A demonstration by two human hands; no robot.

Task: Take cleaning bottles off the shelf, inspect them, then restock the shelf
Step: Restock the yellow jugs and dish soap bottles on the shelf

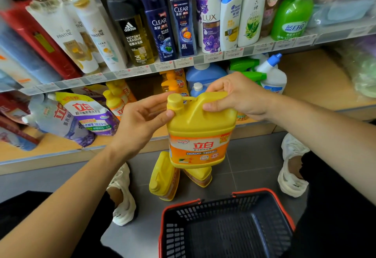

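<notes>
Shelf (198,59) behind; right hand (241,97) grips yellow bottle (200,133) by handle.

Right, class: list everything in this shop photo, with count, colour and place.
yellow plastic detergent jug: one, orange label, held before the shelves.
matching yellow plastic jugs: two, on the grey floor beneath it.
dark plastic mesh basket: one, red rim, floor, bottom centre.
shampoo and body-wash bottles: about a dozen, mixed colours, upper shelf.
white-and-purple refill pouches: at least two, lower shelf, left.
blue plastic bottles: two, lower shelf behind the hands.
white bottle with blue cap: one, lower shelf, right.
white shoes: two, floor, either side.
left hand: one, thumb touching the jug under its cap.
right hand: one, grip round the jug's handle.
</notes>
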